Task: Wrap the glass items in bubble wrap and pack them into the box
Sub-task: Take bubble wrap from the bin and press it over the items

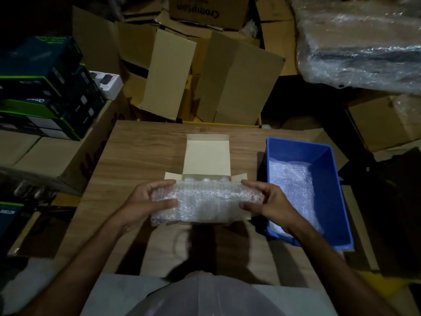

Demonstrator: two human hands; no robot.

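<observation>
A bundle of bubble wrap (pixel 205 201) is held level over a small open cardboard box (pixel 207 156) on the wooden table (pixel 136 151). My left hand (pixel 150 199) grips the bundle's left end and my right hand (pixel 264 201) grips its right end. The box's lid flap stands open toward the far side, and the bundle hides most of the box's inside. Rounded wrapped shapes show at the box's far inner edge. What the bundle holds cannot be seen through the wrap.
A blue plastic bin (pixel 330 179) with loose bubble wrap (pixel 289 185) in it stands right of the box. Empty cartons (pixel 239 83) pile up behind the table. Stacked dark product boxes (pixel 41 87) sit at the left. A plastic-wrapped bulk (pixel 360 42) lies at upper right.
</observation>
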